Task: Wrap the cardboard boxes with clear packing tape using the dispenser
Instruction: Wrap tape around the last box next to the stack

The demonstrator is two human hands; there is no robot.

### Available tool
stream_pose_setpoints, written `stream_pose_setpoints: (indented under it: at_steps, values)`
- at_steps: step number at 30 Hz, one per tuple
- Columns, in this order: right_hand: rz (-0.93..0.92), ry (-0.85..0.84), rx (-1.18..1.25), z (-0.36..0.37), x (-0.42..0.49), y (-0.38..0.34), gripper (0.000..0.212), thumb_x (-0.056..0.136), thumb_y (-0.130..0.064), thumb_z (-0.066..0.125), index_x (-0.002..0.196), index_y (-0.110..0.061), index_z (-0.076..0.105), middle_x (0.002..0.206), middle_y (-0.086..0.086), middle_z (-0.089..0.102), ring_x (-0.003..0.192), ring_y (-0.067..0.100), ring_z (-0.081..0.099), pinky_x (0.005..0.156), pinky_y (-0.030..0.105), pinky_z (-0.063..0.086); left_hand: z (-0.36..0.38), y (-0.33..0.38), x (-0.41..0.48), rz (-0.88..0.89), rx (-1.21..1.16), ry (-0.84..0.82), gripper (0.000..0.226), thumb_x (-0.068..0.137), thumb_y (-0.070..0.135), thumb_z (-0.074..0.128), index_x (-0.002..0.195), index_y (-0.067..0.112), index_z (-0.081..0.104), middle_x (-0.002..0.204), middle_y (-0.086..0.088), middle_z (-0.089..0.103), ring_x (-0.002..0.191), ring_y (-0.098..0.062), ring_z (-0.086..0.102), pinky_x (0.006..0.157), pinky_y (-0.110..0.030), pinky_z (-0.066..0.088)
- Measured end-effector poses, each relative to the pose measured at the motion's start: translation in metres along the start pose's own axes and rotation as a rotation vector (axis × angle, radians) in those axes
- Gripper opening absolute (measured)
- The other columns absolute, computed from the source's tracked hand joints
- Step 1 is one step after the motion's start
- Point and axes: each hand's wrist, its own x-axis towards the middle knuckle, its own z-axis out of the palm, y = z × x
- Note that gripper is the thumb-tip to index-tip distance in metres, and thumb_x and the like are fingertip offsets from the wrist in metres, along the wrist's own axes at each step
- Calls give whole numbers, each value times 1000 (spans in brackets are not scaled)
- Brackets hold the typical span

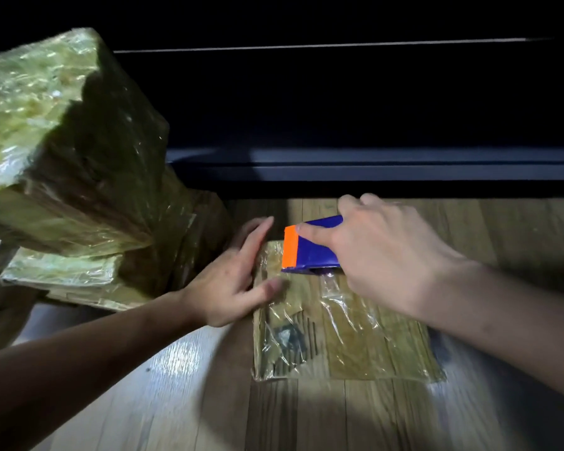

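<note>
Flat cardboard box point(339, 330), probably light and tape-slick: best steadied at edges. Left hand point(235, 284) flat on 10 o'clock edge; right hand point(385, 255) gripping tape dispenser point(310, 249) at 12 o'clock.

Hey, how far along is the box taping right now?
Done: the stacked boxes at left look fully wrapped. In hand: the right hand holds the dispenser at the flat box, left hand steadying its edge. Left: finishing this box, already partly taped.

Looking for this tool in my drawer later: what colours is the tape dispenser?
The tape dispenser is dark blue with an orange front edge, seen in the head view.
</note>
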Motion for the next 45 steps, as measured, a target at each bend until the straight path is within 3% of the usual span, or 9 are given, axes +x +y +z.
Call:
stream_pose_setpoints:
  at_steps: [5,14,19,26,30,33,38,41,45]
  values:
    - [-16,13,-39,-3,4,-4,63,104,-23,42,158,-42,14,103,10,34,106,32,48,80,40,44,9,59,11,-226,398,-91,156,52,110,35,163,14,-17,173,6,-13,157,-12,-20,128,-55,17]
    - [-16,-78,126,9,-18,30,97,96,-4,42,147,-64,-14,95,-4,26,97,17,38,69,28,37,4,58,7,-255,701,-145,143,48,113,29,155,19,12,147,-1,26,147,-25,24,109,-52,46]
    - [95,-37,91,41,-75,98,109,71,-5,67,151,-62,20,77,-14,25,62,5,32,48,32,46,0,55,8,-253,734,-172,139,49,113,25,152,21,17,138,-1,31,132,-23,40,102,-47,49]
    - [113,-13,51,66,-105,131,120,55,-2,76,150,-58,29,76,-13,25,63,11,31,45,21,26,4,55,12,-234,745,-166,140,52,114,25,156,21,14,146,-2,28,138,-23,32,106,-48,47]
    - [46,69,35,59,-99,123,106,56,7,70,144,-49,47,73,-6,31,63,16,34,44,29,35,2,68,15,-246,800,-160,139,61,111,9,161,14,8,168,-8,12,160,-30,-7,122,-66,22]
    - [5,90,14,55,-92,113,102,52,13,69,139,-40,59,70,-3,32,60,19,34,47,24,27,21,97,26,-129,874,-158,139,65,108,1,164,10,-3,170,-14,16,160,-33,0,118,-73,-12]
    - [-19,78,-28,44,-82,105,82,61,2,55,130,-41,67,67,-4,29,59,20,35,56,21,5,76,153,69,-136,686,-150,131,69,105,26,155,7,25,144,-13,42,140,-35,36,119,-74,-5]
    - [-27,115,-5,45,-82,110,79,68,-1,38,130,-40,68,68,-5,29,58,21,35,55,24,16,87,158,78,-174,683,-101,123,66,105,33,142,9,37,132,-12,43,132,-35,38,120,-71,-3]
    - [78,48,96,61,-90,126,109,62,2,69,143,-64,36,72,-12,28,61,11,30,45,27,33,82,144,79,-177,685,-71,114,64,101,40,135,13,39,124,-9,41,126,-33,40,121,-65,9]
